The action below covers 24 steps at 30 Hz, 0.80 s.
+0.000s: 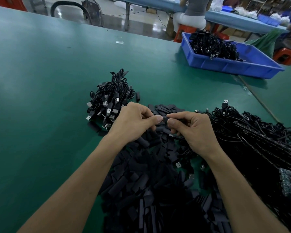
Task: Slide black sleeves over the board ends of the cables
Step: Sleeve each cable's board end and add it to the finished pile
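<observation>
**As both hands meet above the sleeve heap**

Where the left hand (134, 122) and right hand (192, 132) come together, their fingers are clamped on one black sleeve (165, 119), thumb against forefinger at either end. It lies crosswise, long axis running left to right, just above the heap of loose sleeves (146, 182) on the green worktop (40, 98).
</observation>
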Tool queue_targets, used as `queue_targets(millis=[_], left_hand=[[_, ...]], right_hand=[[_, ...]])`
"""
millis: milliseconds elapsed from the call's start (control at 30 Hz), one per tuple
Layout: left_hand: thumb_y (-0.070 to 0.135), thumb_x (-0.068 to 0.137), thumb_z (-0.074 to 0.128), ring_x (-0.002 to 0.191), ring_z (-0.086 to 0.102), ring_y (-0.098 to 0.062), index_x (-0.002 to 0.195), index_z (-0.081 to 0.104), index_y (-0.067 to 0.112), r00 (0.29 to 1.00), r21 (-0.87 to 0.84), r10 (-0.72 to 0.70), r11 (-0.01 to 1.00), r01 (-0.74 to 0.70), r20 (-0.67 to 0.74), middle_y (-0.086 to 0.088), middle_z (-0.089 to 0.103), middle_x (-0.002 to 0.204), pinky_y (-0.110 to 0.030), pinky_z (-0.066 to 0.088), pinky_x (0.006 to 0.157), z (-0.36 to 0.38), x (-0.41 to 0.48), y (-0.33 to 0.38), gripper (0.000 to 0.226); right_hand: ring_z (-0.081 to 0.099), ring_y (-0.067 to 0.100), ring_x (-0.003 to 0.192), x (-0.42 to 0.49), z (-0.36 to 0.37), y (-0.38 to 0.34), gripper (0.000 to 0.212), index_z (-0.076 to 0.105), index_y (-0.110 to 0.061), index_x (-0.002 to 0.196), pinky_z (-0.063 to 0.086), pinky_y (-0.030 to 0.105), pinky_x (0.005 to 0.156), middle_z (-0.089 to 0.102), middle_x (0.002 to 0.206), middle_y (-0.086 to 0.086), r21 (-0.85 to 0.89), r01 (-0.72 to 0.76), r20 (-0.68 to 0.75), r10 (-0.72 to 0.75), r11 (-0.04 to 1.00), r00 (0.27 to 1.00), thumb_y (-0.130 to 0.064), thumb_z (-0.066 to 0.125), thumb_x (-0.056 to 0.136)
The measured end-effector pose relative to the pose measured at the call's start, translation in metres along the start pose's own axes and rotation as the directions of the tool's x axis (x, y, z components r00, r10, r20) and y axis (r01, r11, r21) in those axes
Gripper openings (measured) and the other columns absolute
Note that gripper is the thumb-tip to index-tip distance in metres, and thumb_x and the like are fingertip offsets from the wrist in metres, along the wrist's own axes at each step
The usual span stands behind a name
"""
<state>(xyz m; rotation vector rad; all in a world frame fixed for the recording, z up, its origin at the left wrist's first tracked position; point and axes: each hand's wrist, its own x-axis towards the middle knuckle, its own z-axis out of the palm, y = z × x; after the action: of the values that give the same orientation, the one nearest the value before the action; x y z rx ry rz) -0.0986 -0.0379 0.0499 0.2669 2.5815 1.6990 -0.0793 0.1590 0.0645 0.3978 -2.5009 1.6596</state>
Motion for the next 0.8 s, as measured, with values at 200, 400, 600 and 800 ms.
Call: queue_targets(millis=[200, 400, 600, 800], left_hand=[[0.039, 0.090, 0.073, 0.054, 0.054, -0.014, 0.072, 0.075, 0.022, 0.998, -0.044, -0.021, 0.999, 0.024, 0.059, 0.001, 0.075, 0.068, -0.030, 0.044, 0.056, -0.0001, 0.0000, -0.0008, 0.024], [0.032, 0.088, 0.076, 0.063, 0.060, -0.016, 0.075, 0.076, 0.017, 0.994, -0.130, -0.049, 0.990, 0.061, 0.095, 0.001, 0.076, 0.071, -0.033, 0.047, 0.065, -0.0003, -0.0015, 0.0018, 0.020], [0.033, 0.088, 0.075, 0.065, 0.056, -0.025, 0.072, 0.077, 0.016, 0.992, -0.134, -0.058, 0.988, 0.072, 0.110, -0.007, 0.075, 0.070, -0.037, 0.043, 0.066, -0.0003, -0.0015, 0.0007, 0.023], [0.026, 0.092, 0.071, 0.063, 0.050, -0.022, 0.078, 0.078, 0.017, 0.988, -0.116, -0.032, 0.992, 0.051, 0.153, -0.017, 0.075, 0.077, -0.034, 0.040, 0.065, -0.0007, -0.0025, 0.0032, 0.019]], right_hand=[[0.068, 0.005, 0.064, -0.0009, 0.0012, 0.0024, 0.016, 0.075, -0.023, 0.097, 0.051, 0.014, 0.061, 0.074, 0.072, -0.009, 0.014, -0.001, -0.007, 0.001, 1.000, 1.000, -0.009, 0.072, 0.090], [0.069, 0.012, 0.061, -0.0019, 0.0021, 0.0035, 0.016, 0.075, -0.026, 0.091, 0.053, 0.018, 0.058, 0.074, 0.074, 0.000, 0.013, 0.018, -0.039, -0.017, 1.000, 0.999, -0.010, 0.070, 0.092], [0.067, 0.012, 0.063, -0.0013, 0.0020, 0.0034, 0.018, 0.075, -0.026, 0.096, 0.054, 0.021, 0.061, 0.076, 0.079, 0.006, 0.025, 0.010, 0.017, -0.011, 1.000, 1.000, -0.009, 0.074, 0.088], [0.068, 0.010, 0.063, -0.0001, 0.0035, 0.0060, 0.014, 0.076, -0.024, 0.094, 0.055, 0.021, 0.061, 0.075, 0.076, 0.002, 0.019, -0.020, -0.005, 0.020, 1.000, 1.000, -0.012, 0.074, 0.089]])
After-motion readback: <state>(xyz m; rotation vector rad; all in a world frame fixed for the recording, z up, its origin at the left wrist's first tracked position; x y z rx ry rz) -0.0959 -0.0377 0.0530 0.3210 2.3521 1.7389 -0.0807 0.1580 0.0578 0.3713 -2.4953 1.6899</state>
